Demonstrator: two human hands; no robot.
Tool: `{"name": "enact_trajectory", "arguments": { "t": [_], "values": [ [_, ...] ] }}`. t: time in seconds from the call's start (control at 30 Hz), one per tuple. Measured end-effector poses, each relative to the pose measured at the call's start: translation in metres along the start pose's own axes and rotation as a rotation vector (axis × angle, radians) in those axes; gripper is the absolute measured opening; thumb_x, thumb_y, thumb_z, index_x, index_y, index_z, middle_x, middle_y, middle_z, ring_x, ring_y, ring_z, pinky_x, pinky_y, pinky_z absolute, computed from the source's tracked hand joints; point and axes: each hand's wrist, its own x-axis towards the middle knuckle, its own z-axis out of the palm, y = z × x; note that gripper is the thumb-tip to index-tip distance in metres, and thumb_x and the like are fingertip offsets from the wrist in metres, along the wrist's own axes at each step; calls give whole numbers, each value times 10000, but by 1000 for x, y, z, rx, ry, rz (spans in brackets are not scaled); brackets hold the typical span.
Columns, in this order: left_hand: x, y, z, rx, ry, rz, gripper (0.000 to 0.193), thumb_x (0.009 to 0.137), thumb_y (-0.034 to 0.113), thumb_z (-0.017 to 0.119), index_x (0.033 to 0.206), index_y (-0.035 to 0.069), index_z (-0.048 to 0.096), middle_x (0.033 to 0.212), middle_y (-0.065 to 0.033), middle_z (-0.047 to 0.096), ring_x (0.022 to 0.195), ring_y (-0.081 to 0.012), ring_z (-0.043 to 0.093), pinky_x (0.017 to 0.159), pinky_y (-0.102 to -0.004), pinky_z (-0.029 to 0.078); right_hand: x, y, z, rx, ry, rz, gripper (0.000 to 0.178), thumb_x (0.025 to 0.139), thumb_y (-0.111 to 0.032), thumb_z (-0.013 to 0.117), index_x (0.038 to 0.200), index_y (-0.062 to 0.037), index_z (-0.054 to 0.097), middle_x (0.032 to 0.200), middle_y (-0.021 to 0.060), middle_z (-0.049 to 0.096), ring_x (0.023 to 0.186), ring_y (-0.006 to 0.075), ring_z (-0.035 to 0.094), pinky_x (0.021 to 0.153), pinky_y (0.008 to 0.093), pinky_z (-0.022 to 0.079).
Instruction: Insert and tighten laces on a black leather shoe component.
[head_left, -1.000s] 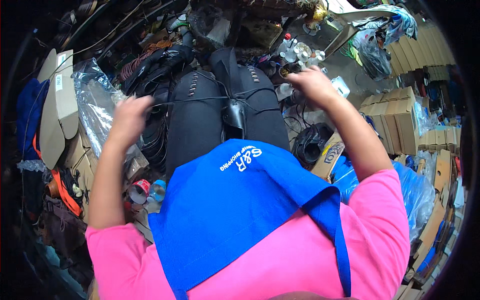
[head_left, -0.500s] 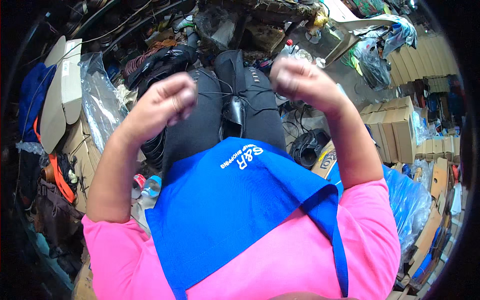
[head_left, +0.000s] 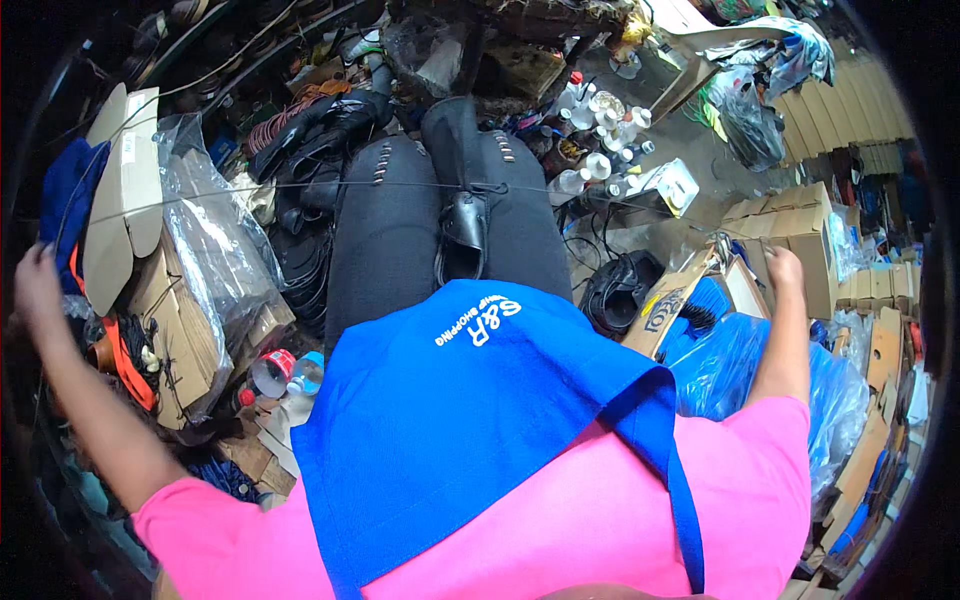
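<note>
A black leather shoe [head_left: 464,222] is clamped upright between my knees, over my dark trousers. From a small knot or loop at the shoe, a thin dark thread [head_left: 330,184] stretches out nearly straight to both sides. My left hand [head_left: 38,288], slightly blurred, is far out at the left edge, closed round one end of the thread. Out to the right, beside a cardboard box, my right hand [head_left: 785,268] is closed on the other end, its fingertips partly hidden. A blue apron [head_left: 470,400] covers my lap.
Several bottles and jars [head_left: 600,125] stand beyond my right knee. Flat cardboard [head_left: 125,200] and plastic-wrapped sheets [head_left: 205,240] lean at left. A black shoe [head_left: 620,290] and blue plastic wrap [head_left: 730,365] lie at right. Dark shoes [head_left: 320,130] are piled past my left knee.
Both hands have moved from above my knees far outward, the left to the left and the right to the right. The thread, slack and looped before, is now pulled out straight from the shoe.
</note>
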Motion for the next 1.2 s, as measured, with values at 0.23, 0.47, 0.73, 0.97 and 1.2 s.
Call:
{"name": "enact_trajectory", "arguments": {
  "t": [0.23,0.47,0.73,0.97,1.2],
  "values": [
    [-146,333,45,-975,-496,689,569,711,-5,710,1253,99,571,1234,-127,592,1168,-273,548,1000,-357,427,-138,-283,-20,1068,-332,-1077,585,844,-285,686,1376,-184,467,971,79,639,858,147,562,845,295,466],
    [-161,380,57,-1058,-787,551,193,826,197,673,891,19,637,795,-166,638,734,-306,629,664,-385,486,-181,-357,-51,1016,-553,-1007,232,888,-263,650,885,-47,566,697,-50,451,675,51,405,601,246,373],
    [-145,274,133,-1117,-868,241,193,877,185,624,835,0,590,749,-38,591,735,-154,555,690,-312,451,-159,-348,-42,986,-533,-1050,311,919,-293,608,754,-43,521,676,-42,445,687,53,411,603,257,370],
    [-124,332,94,-1189,-593,473,521,799,164,666,1290,55,530,1357,-141,499,1280,-256,444,1076,-346,322,-127,-334,-55,838,-144,-1099,316,888,-156,582,1200,-136,621,1035,90,606,966,204,583,875,321,456],
    [-117,428,81,-1150,-732,782,712,612,154,817,1239,65,492,1320,-136,483,1250,-312,453,1035,-367,380,-160,-378,-99,734,-118,-1306,135,763,-111,708,894,-80,710,814,57,646,801,180,637,722,285,499]
  ]
}}
